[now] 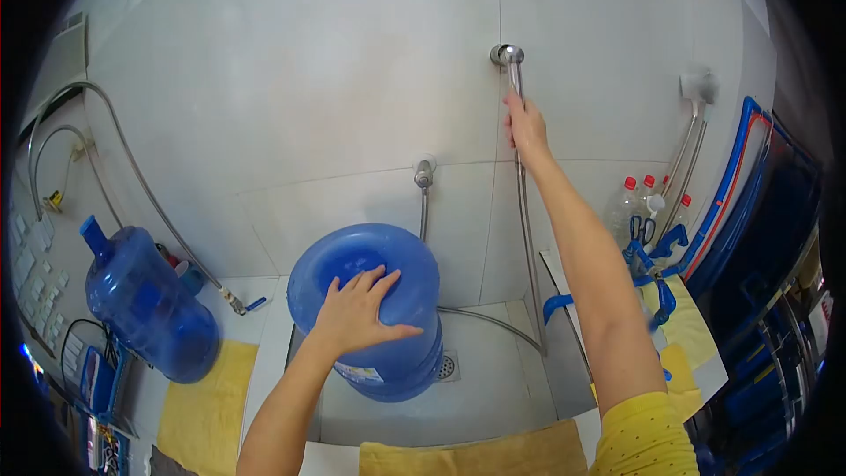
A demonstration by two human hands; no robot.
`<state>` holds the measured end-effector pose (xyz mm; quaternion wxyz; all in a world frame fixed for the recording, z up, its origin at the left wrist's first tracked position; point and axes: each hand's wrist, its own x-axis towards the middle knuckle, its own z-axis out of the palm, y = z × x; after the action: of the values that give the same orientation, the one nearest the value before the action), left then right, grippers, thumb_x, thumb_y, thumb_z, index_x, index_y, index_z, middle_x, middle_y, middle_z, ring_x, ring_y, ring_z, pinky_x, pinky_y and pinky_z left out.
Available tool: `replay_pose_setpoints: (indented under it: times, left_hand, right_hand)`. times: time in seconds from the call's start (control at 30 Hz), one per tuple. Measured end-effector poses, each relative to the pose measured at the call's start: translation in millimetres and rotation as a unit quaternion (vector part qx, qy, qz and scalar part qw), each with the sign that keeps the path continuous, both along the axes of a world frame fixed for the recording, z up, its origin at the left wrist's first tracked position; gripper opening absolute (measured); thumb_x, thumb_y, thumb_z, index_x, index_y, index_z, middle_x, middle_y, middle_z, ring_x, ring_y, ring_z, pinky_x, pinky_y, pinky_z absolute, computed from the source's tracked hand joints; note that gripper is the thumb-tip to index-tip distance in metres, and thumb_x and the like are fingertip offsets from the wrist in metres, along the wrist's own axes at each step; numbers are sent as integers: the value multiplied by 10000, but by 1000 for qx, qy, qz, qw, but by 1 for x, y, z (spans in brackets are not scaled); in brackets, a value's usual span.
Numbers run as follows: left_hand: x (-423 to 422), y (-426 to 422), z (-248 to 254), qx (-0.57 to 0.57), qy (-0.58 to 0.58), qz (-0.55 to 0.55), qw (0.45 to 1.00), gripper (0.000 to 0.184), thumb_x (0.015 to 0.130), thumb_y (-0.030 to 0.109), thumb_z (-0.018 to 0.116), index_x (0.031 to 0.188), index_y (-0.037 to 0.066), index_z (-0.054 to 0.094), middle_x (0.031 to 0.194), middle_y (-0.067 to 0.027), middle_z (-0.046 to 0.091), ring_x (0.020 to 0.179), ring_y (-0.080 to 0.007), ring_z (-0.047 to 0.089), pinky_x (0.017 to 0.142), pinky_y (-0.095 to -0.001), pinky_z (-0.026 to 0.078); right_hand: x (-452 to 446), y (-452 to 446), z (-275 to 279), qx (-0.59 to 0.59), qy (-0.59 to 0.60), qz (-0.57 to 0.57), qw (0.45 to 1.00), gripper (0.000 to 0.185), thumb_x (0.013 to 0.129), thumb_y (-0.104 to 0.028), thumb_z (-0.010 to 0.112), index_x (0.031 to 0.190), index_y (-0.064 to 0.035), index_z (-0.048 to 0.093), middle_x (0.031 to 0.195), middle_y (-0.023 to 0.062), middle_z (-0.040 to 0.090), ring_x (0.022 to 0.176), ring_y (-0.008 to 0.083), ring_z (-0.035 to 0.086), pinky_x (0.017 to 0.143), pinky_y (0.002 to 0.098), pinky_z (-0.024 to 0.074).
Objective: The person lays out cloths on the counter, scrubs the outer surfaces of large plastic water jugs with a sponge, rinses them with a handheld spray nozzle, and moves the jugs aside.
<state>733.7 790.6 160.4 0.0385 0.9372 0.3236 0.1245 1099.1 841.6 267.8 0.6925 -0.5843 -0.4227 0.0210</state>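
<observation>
A large blue water jug [401,251] stands upside down in the white basin, its recessed base facing up with some wet shine. My left hand [359,313] lies spread on that base, thumb out toward the right rim. On the wall, a chrome hand shower [515,79] sits at its round holder, head at the top. My right hand [527,128] is wrapped round its handle, arm stretched forward. From the handle, a metal hose [526,238] hangs down into the basin.
Another blue jug [154,308] stands left beside a yellow cloth [211,397]. A wall valve [424,176] is behind the basin, whose floor has a drain [448,366]. Plastic bottles [624,211], scissors [641,229] and blue clamps [661,300] crowd the right. Another yellow cloth [476,458] covers the front edge.
</observation>
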Motion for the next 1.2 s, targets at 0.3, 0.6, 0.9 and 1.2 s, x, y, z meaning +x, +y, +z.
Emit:
replay_pose_setpoints:
  times: [0.3, 0.6, 0.9, 1.2]
  left_hand:
    - [6, -2, 4, 0, -16, 8, 1000, 935, 579, 603, 724, 1324, 105, 456, 1373, -145, 432, 1247, -330, 431, 1024, -552, 279]
    - [12, -9, 4, 6, -5, 7, 1000, 938, 569, 552, 747, 1322, 79, 448, 1364, -145, 442, 1253, -343, 426, 1027, -554, 269]
    - [5, -2, 0, 130, -51, -52, 989, 710, 601, 558, 740, 1033, 22, 570, 1122, -130, 542, 993, -295, 541, 880, -426, 396]
    - [-19, -40, -4, 136, -46, -30, 989, 858, 588, 545, 735, 1266, 79, 492, 1082, -95, 560, 1000, -284, 527, 944, -439, 361]
  right_hand:
    - [39, 24, -12, -77, -165, -82, 980, 562, 880, -482, 506, 1110, 30, 542, 990, 203, 584, 979, 319, 554, 848, 444, 434]
    - [138, -263, -143, -423, -388, -168, 801, 359, 812, -339, 600, 1070, -93, 642, 1012, 143, 636, 965, 311, 594, 850, 402, 462]
    - [146, -316, -238, -412, -457, -302, 728, 363, 848, -370, 574, 1150, -169, 590, 1298, 62, 507, 1302, 302, 352, 1036, 551, 238]
    - [158, -235, -248, -300, -482, -338, 751, 304, 867, -268, 555, 1142, -139, 582, 1222, 86, 543, 1241, 307, 409, 1027, 485, 281]
